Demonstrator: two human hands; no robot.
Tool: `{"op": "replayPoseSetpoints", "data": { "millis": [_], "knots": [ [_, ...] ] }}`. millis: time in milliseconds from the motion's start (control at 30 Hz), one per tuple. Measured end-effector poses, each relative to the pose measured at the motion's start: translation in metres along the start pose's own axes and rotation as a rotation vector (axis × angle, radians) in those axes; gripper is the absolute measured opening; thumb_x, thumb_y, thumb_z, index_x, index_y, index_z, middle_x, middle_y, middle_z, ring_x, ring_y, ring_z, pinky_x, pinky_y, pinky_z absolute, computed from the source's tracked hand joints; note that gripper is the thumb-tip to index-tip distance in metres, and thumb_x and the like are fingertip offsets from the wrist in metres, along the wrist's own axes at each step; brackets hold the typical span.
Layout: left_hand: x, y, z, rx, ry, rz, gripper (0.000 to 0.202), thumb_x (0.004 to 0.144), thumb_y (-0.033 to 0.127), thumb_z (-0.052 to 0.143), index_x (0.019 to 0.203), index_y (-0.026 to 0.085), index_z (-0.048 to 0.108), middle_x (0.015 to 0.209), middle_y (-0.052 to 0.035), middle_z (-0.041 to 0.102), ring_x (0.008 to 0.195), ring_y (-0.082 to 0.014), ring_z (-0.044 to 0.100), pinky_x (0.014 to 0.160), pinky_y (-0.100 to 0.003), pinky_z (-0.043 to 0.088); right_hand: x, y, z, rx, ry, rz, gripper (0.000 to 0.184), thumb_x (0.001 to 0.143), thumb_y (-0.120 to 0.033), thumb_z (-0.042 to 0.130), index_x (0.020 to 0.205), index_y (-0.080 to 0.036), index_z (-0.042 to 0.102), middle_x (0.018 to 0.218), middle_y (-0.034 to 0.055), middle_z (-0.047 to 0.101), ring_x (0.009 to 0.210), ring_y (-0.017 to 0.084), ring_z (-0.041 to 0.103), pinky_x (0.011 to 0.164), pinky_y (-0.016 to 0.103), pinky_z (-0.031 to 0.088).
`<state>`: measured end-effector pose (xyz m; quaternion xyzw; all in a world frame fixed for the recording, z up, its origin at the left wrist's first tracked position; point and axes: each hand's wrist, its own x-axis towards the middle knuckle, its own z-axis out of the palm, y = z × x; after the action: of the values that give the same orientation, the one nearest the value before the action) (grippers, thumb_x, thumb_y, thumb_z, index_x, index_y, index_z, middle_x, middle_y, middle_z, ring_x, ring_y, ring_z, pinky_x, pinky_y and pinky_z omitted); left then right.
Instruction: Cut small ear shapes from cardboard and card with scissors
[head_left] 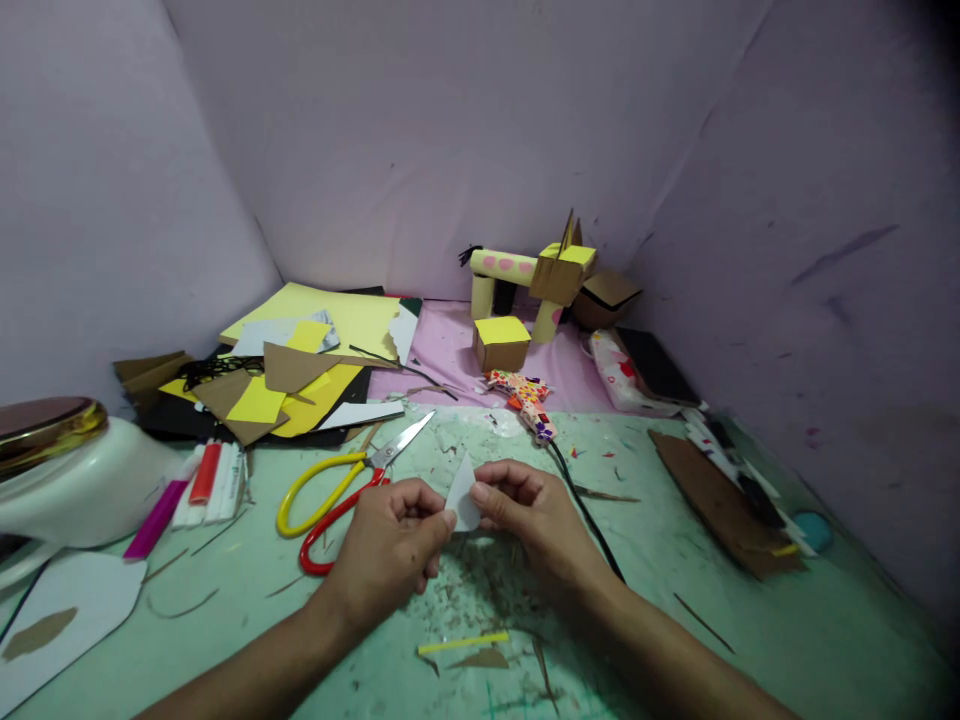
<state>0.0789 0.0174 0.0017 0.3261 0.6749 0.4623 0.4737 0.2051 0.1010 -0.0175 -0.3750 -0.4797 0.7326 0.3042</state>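
A small pointed piece of white paper [463, 497] is pinched between both hands above the green tabletop. My left hand [401, 530] is closed, its thumb and fingers on the paper's left edge. On the right edge, my right hand [525, 505] grips it the same way, thumb on the near face. Scissors [373, 470] with one yellow and one red handle lie just left of my left hand, blades partly apart. Beyond my hands rests a glue gun [534, 405] wrapped in patterned covering, its black cord running under my right forearm.
A yellow-and-cardboard animal figure [510, 268] stands at the back near a small box [501, 345]. Yellow sheets [322, 310] and cardboard scraps are heaped back left. Markers [206, 480] lie left; a cardboard piece [720, 500] lies right. A yellow strip [463, 643] sits in front.
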Motion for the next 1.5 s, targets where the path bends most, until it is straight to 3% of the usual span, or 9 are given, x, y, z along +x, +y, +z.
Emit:
{"op": "replayPoseSetpoints", "data": {
  "millis": [100,333,1033,1133,1300,1500],
  "knots": [
    [-0.002,0.002,0.003,0.024,-0.023,-0.021,0.019,0.061,0.035,0.058,0.058,0.018,0.051,0.033,0.0063,0.048,0.027,-0.0062,0.039,0.03,-0.016,0.031,0.0,-0.001,0.0,-0.039,0.046,-0.027,0.027,0.052,-0.032,0.08,0.069,-0.014,0.068,0.06,-0.0003,0.063,0.052,0.009,0.051,0.05,0.022,0.041],
    [-0.004,0.007,0.007,0.038,-0.022,-0.049,0.016,0.06,0.033,0.058,0.058,0.019,0.051,0.032,0.0071,0.047,0.027,-0.006,0.038,0.03,-0.016,0.029,-0.005,-0.006,0.0,-0.168,0.02,-0.107,0.016,0.059,-0.029,0.073,0.061,-0.014,0.066,0.053,-0.0021,0.056,0.05,0.009,0.045,0.049,0.022,0.035],
    [-0.006,0.006,0.005,-0.052,-0.099,-0.021,0.017,0.06,0.03,0.063,0.056,0.018,0.051,0.034,0.0073,0.047,0.028,-0.0055,0.038,0.03,-0.016,0.028,-0.008,-0.008,-0.001,-0.149,0.03,-0.134,0.018,0.058,-0.029,0.075,0.058,-0.015,0.064,0.05,-0.0029,0.054,0.048,0.009,0.042,0.048,0.023,0.031],
    [-0.003,0.002,0.003,-0.084,-0.123,-0.041,0.016,0.061,0.03,0.064,0.058,0.017,0.053,0.035,0.0069,0.048,0.028,-0.0052,0.037,0.029,-0.015,0.029,-0.005,-0.006,-0.001,-0.092,0.036,-0.083,0.02,0.056,-0.03,0.077,0.057,-0.014,0.064,0.047,-0.003,0.054,0.045,0.008,0.042,0.046,0.023,0.031],
    [0.002,-0.007,0.002,-0.197,-0.252,-0.125,0.023,0.066,0.034,0.065,0.055,0.016,0.056,0.035,0.0049,0.049,0.027,-0.0039,0.036,0.028,-0.014,0.027,0.001,-0.003,0.0,0.085,0.059,0.128,0.023,0.05,-0.026,0.079,0.054,-0.013,0.061,0.045,-0.0018,0.055,0.04,0.007,0.044,0.041,0.021,0.032],
    [0.003,-0.005,0.004,-0.223,-0.221,-0.205,0.025,0.061,0.033,0.067,0.051,0.015,0.054,0.037,0.0033,0.05,0.027,-0.0035,0.036,0.026,-0.013,0.025,0.002,-0.004,0.001,0.124,0.002,0.265,0.016,0.055,-0.021,0.073,0.054,-0.011,0.06,0.044,-0.0007,0.054,0.038,0.007,0.046,0.037,0.019,0.033]
  ]
}}
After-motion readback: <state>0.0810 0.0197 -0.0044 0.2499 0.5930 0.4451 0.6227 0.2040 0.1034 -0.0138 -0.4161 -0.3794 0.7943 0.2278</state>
